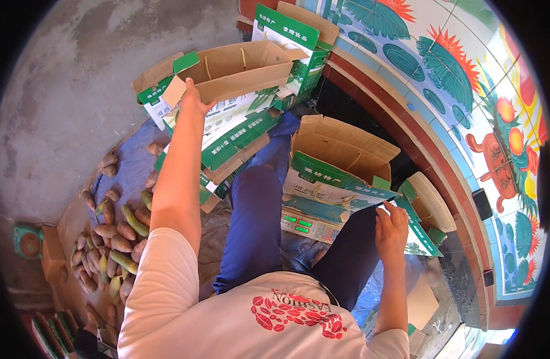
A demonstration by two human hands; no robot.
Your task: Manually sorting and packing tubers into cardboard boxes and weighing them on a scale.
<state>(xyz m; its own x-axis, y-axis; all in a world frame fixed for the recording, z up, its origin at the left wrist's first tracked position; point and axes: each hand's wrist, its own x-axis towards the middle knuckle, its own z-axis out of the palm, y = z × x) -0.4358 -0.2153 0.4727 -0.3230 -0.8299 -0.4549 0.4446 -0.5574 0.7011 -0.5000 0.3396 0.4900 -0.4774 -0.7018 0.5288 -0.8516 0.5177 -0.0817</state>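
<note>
At the upper left, my left hand [194, 100] is closed over the edge of an open green and white cardboard box [245, 84] with a brown inside and string handles. This box rests among other cartons. To the right, my right hand [392, 228] is by my knee with loosely bent fingers; I see nothing in them. It is close to the corner of another open carton [338, 173], which sits on a scale [308, 226] with lit green displays between my legs. A third carton [427, 206] leans just beyond my right hand.
Many sweet potatoes and long green radishes [113, 242] lie heaped on the floor at left, partly on blue sheeting [134, 152]. Another carton [287, 36] stands at the back. A tiled, painted wall [430, 66] with a dark ledge curves along the right.
</note>
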